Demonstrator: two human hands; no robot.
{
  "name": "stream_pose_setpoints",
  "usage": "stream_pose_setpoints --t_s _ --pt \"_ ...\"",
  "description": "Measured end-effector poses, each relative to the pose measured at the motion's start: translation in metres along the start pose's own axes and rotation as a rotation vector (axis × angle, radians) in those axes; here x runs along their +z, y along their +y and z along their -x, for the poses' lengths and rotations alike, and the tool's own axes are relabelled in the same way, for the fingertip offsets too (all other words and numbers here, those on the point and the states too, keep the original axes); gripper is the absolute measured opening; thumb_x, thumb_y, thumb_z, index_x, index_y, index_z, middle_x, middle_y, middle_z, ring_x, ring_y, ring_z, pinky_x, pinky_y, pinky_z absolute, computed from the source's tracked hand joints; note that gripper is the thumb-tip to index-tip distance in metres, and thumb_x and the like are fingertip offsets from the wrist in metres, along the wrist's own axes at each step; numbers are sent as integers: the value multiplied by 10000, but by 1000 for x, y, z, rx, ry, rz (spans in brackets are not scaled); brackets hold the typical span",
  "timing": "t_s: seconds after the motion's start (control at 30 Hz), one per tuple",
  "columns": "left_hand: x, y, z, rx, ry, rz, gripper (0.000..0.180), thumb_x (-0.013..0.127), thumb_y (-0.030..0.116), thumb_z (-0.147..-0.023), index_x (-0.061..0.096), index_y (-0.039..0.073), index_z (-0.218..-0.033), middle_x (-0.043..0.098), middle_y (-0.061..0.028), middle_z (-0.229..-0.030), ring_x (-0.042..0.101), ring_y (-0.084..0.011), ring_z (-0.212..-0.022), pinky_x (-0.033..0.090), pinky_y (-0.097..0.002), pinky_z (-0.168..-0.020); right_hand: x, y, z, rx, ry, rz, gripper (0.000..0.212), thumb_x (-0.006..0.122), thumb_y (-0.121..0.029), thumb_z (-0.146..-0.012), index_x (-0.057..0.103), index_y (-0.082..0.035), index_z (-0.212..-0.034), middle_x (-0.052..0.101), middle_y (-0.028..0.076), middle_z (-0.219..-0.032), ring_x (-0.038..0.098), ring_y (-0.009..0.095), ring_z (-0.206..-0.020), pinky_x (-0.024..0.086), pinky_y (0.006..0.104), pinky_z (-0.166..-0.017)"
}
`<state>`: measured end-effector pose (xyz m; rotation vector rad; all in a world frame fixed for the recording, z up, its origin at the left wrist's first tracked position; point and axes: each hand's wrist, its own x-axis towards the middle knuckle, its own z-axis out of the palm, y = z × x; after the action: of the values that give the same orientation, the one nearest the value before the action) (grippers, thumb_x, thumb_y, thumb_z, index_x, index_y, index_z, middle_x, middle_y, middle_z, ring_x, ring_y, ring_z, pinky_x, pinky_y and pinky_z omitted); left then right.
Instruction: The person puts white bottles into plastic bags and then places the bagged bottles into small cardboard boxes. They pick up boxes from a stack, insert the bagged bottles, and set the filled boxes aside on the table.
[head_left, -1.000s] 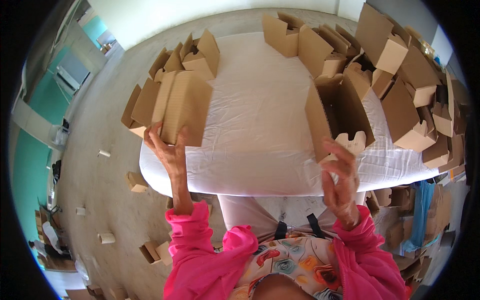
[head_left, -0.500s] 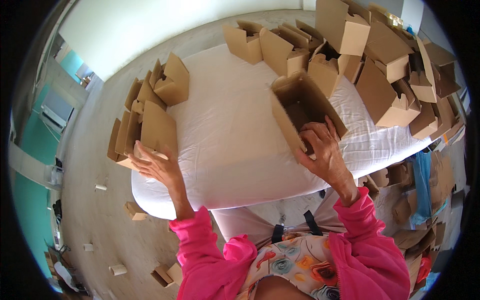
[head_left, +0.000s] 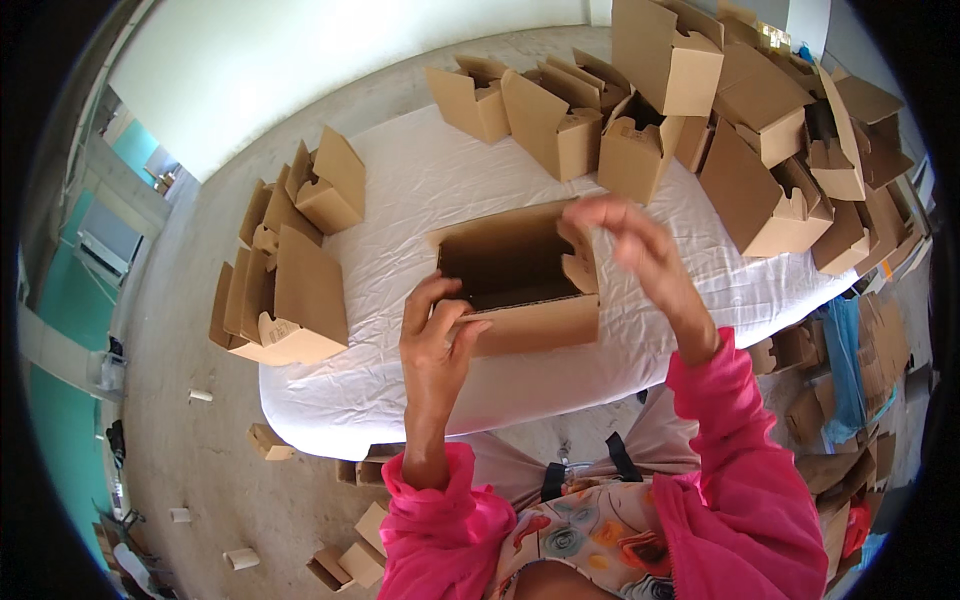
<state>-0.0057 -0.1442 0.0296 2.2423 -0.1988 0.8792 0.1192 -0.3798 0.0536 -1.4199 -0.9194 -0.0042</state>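
Observation:
An open-topped brown cardboard box (head_left: 535, 325) sits on the white-covered table in front of me, its long side facing me and its dark inside showing. My left hand (head_left: 437, 325) is closed on the box's near left corner, with its fingers hooked over the left end and its thumb along the front wall. Close by the far right corner is my right hand (head_left: 635, 240), a little blurred, its fingers stretched out and apart. Beside it, a notched flap (head_left: 580, 262) stands at the box's right end. Whether the right fingertips touch the cardboard, I cannot tell.
Several open boxes (head_left: 300, 300) line the table's left edge. More boxes (head_left: 555, 130) stand along the far side, rising into a stacked heap (head_left: 765, 180) at the right. White cloth (head_left: 400, 390) covers the table. Small boxes (head_left: 345, 565) and white rolls (head_left: 240, 558) lie on the floor.
The box has turned from lengthwise to crosswise and come nearer the middle. My left hand has left the left-hand boxes for this one. My right hand has let go and lifted.

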Motion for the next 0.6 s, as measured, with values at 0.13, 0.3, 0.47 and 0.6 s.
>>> stream_pose_setpoints --t_s 0.13,0.3,0.47,0.6 --pt "-16 7 5 -25 155 -165 194 741 -14 -654 600 9 -784 593 -121 -884 558 -375 -1039 467 -461 -895 -8 58 -81 59 130 59 347 618 -253 -879 564 -39 -1146 604 84 -1105 555 175 -1035 431 312 -907" --pt "-30 3 20 -121 144 -247 192 715 -56 -653 608 34 -784 590 -111 -925 535 -382 -1088 452 -458 -910 5 144 -200 213 149 459 530 664 -267 -815 481 -46 -1262 577 130 -1165 570 201 -1055 444 309 -906" --pt "-26 4 23 -135 103 -230 249 734 -59 -614 627 59 -805 589 -96 -977 517 -402 -1113 461 -449 -902 10 217 -281 79 447 784 641 652 -254 -806 371 -26 -1335 583 152 -1170 621 244 -1023 501 347 -808" --pt "-27 3 27 -172 111 -241 284 737 -55 -586 631 77 -814 589 -84 -985 515 -402 -1120 472 -436 -885 24 221 -302 393 154 453 418 630 -239 -815 520 -48 -1170 656 158 -1009 655 307 -882 507 413 -704"
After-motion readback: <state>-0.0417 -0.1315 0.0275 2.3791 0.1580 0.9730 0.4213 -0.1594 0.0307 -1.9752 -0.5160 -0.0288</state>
